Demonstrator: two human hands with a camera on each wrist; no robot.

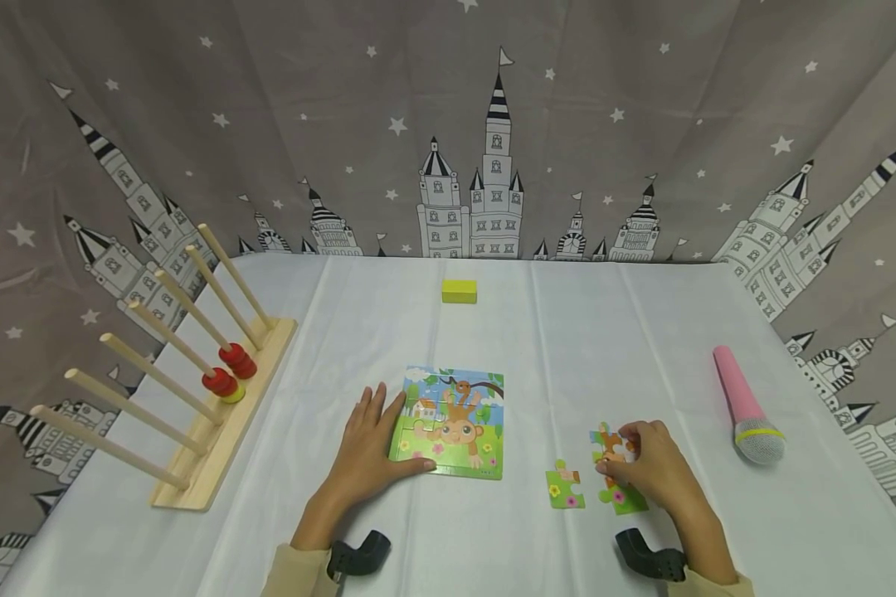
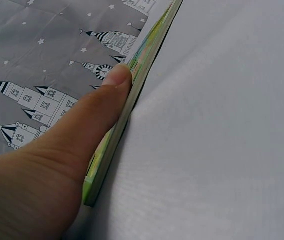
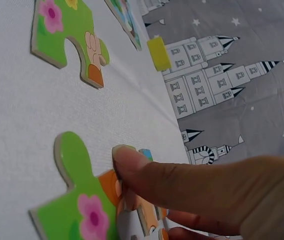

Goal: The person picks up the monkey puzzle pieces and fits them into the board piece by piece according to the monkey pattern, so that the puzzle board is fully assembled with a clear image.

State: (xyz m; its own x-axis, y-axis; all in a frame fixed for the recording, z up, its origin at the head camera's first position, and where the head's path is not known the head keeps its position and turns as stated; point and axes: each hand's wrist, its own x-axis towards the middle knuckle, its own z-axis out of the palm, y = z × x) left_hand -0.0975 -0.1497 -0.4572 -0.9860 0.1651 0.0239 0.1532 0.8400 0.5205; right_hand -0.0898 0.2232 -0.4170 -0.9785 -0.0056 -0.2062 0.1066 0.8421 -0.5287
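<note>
A monkey jigsaw puzzle (image 1: pixel 485 454) lies flat in the middle of the table. My left hand (image 1: pixel 364 454) rests at its left side, fingers extended, the thumb over its lower edge. In the left wrist view, that thumb (image 2: pixel 89 117) touches the puzzle's edge. To the right, my right hand (image 1: pixel 660 468) pinches a puzzle piece with orange and blue parts between thumb and fingers. A green puzzle piece with a pink flower (image 3: pixel 64 205) adjoins it; whether they are joined I cannot tell. Left of that hand lies a loose green puzzle piece (image 1: pixel 562 497), apart from the board.
A wooden peg rack (image 1: pixel 216 448) with red and yellow rings stands on the left. At the back is a yellow block (image 1: pixel 459 292). A pink toy microphone (image 1: pixel 739 390) lies on the right. A grey castle-print curtain (image 1: pixel 328 124) hangs behind the white-covered table.
</note>
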